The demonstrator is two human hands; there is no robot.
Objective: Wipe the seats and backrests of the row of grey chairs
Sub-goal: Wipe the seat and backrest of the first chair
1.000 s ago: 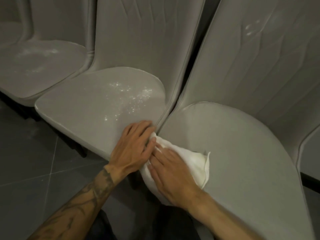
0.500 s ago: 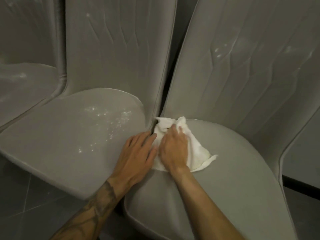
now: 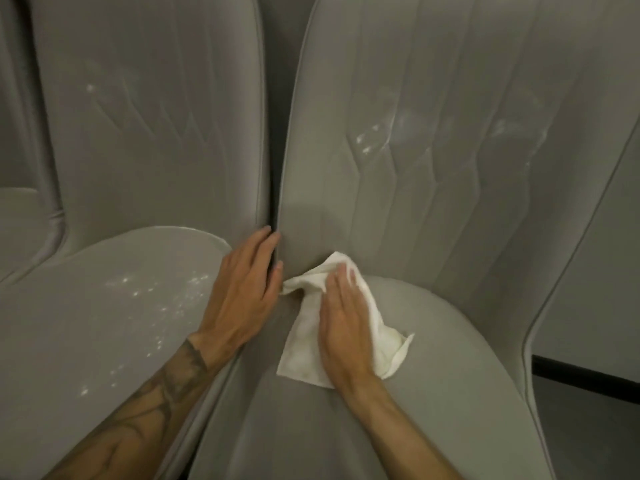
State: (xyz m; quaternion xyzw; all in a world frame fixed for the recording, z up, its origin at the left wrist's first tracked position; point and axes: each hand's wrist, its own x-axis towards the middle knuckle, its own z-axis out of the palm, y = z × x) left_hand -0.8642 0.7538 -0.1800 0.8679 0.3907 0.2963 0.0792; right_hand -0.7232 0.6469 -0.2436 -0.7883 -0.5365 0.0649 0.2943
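Note:
Two grey chairs stand side by side in front of me. My right hand (image 3: 341, 322) lies flat, fingers straight, on a white cloth (image 3: 382, 336) and presses it onto the back left part of the right chair's seat (image 3: 450, 382), where seat meets backrest (image 3: 433, 133). My left hand (image 3: 242, 292) rests open, fingers straight, at the gap between the chairs, its fingertips at the edge of the right backrest. The left chair's seat (image 3: 104, 323) is speckled with white spots; both backrests carry pale smears.
A third grey chair (image 3: 20, 216) shows at the far left edge. Another grey chair's edge (image 3: 588, 237) stands at the right, with a dark floor strip (image 3: 588, 403) below it. The chairs sit close, with only a narrow dark gap (image 3: 275, 168) between backrests.
Both hands moved from the seat's front edge back toward the backrest. The cloth went with my right hand. My left hand slid up into the gap between the chairs.

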